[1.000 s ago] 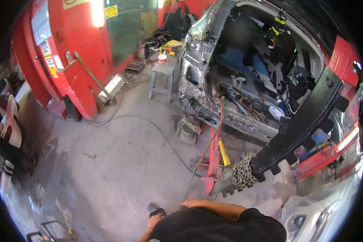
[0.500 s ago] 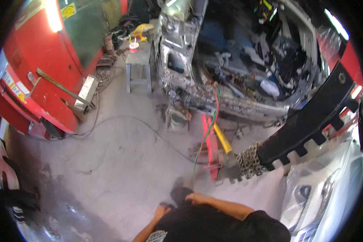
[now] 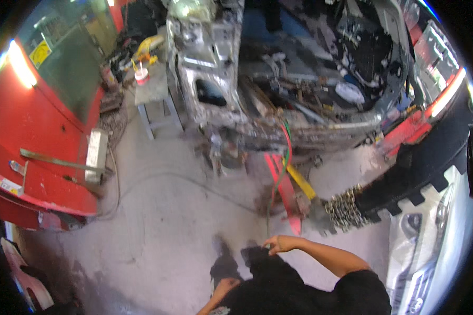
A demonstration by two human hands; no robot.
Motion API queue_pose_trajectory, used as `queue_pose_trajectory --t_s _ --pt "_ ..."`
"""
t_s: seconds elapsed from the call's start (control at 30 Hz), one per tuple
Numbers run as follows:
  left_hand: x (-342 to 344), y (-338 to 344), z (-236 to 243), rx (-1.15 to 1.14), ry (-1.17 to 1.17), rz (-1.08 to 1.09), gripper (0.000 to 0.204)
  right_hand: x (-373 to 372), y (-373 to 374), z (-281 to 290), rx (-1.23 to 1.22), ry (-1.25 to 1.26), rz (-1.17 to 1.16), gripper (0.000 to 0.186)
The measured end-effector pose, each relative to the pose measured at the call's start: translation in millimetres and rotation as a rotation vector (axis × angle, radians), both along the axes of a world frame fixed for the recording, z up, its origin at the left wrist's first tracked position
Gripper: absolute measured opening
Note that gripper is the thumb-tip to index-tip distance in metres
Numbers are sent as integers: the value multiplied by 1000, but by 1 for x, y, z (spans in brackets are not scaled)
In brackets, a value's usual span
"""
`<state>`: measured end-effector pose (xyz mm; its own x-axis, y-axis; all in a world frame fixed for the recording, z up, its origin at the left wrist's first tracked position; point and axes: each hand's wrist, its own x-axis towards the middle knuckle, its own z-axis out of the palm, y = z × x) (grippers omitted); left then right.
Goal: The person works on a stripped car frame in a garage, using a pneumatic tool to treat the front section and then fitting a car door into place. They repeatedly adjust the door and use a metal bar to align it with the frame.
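My right hand [image 3: 278, 244] is held out in front of my dark clothing, its fingers curled together. A thin green hose [image 3: 286, 164] comes down from the car's sill to just above those fingers; what is gripped there is too small to make out. My left hand [image 3: 226, 287] hangs low against my dark trousers, blurred, with its fingers mostly hidden. Ahead stands a stripped car body shell [image 3: 211, 58], its bare metal pillar toward me. Below its sill, a red bar [image 3: 285, 195] and a yellow bar [image 3: 301, 181] slant down to the floor.
Right of me, a heap of chain [image 3: 346, 212] hangs at a long black notched beam [image 3: 412, 170], beside a plastic-covered car front [image 3: 412, 252]. A small grey stool [image 3: 151, 92] carries a cup. A red cabinet [image 3: 52, 184] stands left. A cable [image 3: 194, 182] crosses the floor.
The view has shifted, with the car shell now further left. My right arm reaches out further from my body, and my left hand has dropped lower against my leg.
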<state>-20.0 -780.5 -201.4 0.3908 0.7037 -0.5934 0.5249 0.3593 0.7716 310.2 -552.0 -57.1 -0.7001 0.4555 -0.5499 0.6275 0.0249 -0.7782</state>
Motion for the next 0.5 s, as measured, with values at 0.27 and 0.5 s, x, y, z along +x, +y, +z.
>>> queue_pose_trajectory --t_s 0.27,0.5 --pt "-9 149 31 197 63 -36 29 39 288 78 1239 -228 -790 44" --pt "-44 260 -180 660 499 -79 27 85 369 2 1417 -313 -719 59"
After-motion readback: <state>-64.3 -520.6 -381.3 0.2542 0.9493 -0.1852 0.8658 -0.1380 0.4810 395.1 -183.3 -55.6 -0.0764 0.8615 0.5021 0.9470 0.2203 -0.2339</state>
